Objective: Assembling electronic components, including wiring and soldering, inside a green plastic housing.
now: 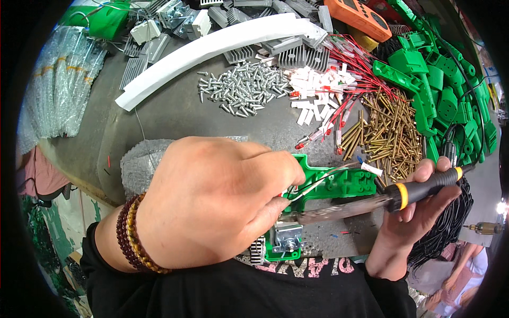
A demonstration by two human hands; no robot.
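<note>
My left hand [212,199] fills the middle of the view, fingers closed on a green plastic part [339,183] and pinching white wires against it. A grey metal block and a finned heat sink [258,249] sit at the part's near end. My right hand [419,212] grips a soldering iron [419,192] with a black and yellow handle. Its metal shaft points left, and the tip meets the wires beside my left fingertips. A beaded bracelet circles my left wrist.
On the grey table lie a pile of silver screws [241,87], brass screws [389,132], red wires with white tags [328,90], a heap of green plastic parts [440,90], heat sinks, a white strip [212,50], bubble wrap and an orange tool.
</note>
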